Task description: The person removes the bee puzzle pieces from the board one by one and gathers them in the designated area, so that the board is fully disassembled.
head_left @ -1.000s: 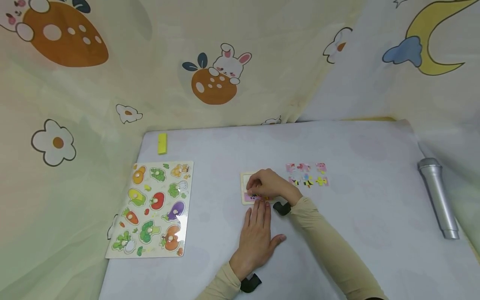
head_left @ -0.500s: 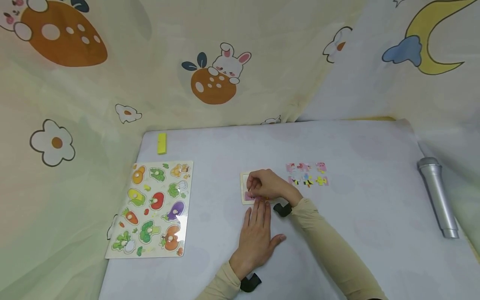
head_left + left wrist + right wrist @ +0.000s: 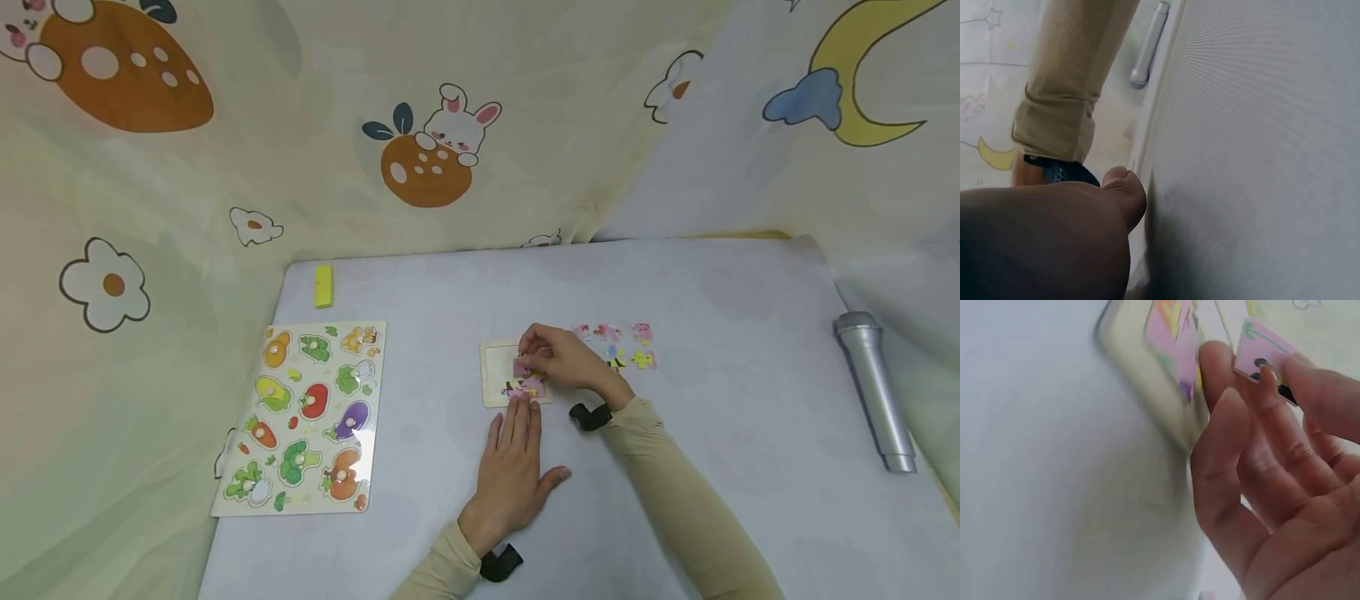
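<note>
In the head view my right hand (image 3: 566, 358) is over the small puzzle tray (image 3: 486, 375), pinching a pink puzzle piece (image 3: 521, 367) between thumb and fingers. Seen from the right wrist, that puzzle piece (image 3: 1259, 353) has a green curl and black spots and is tilted. Joined pink-and-yellow pieces (image 3: 531, 387) lie in the tray's lower right; its left part shows pale bare base. My left hand (image 3: 510, 479) lies flat with straight fingers, their tips at the tray's lower edge. The left wrist view shows mainly the thumb (image 3: 1125, 190).
Several loose puzzle pieces (image 3: 642, 360) lie in two rows right of the tray, partly behind my right hand. A vegetable peg board (image 3: 311, 417) lies at the left, with a yellow block (image 3: 323, 287) behind it. A silver microphone (image 3: 876, 396) lies along the right edge.
My right hand has moved right and slightly away from the tray's lower left corner, carrying the pink puzzle piece. That corner now shows bare base. My left hand has stayed put.
</note>
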Available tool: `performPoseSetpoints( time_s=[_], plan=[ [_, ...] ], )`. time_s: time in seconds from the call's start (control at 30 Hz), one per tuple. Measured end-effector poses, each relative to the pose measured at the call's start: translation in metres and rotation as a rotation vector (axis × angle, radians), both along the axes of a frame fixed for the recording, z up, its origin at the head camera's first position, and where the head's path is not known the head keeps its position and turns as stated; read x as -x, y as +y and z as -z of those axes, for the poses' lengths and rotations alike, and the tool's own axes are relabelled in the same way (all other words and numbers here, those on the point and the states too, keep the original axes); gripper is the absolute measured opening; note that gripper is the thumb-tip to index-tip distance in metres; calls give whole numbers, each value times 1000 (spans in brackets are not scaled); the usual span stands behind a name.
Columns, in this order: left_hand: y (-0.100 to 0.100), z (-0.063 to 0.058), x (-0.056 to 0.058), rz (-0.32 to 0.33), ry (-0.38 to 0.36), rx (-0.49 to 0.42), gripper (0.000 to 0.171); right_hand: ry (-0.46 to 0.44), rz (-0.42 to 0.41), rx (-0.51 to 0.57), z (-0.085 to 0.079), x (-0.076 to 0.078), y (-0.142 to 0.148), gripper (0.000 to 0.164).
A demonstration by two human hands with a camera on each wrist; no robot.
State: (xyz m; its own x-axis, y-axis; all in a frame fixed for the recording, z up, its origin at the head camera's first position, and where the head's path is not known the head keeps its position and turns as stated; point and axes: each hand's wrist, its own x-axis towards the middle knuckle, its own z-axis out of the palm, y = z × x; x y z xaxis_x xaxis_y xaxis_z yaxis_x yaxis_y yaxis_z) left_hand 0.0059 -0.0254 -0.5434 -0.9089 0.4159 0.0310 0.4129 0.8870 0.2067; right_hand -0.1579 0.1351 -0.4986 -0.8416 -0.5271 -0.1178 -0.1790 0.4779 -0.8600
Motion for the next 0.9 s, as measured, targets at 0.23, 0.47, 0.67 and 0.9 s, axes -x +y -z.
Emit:
performPoseSetpoints(
  time_s=[0.23, 0.47, 0.67, 0.9],
  plan=[
    [1, 0, 1, 4, -13, -21, 100, 7, 101, -4, -2, -4, 23, 22],
    [1, 0, 1, -7, -33, -22, 99, 34, 175, -26, 2, -14, 51, 37],
    [-1, 1, 7, -13, 0, -13, 96, 13, 198, -36, 5, -27, 74, 43],
    [-2, 0, 12, -17, 31, -49, 91, 0, 234, -57, 11, -38, 91, 39]
  ],
)
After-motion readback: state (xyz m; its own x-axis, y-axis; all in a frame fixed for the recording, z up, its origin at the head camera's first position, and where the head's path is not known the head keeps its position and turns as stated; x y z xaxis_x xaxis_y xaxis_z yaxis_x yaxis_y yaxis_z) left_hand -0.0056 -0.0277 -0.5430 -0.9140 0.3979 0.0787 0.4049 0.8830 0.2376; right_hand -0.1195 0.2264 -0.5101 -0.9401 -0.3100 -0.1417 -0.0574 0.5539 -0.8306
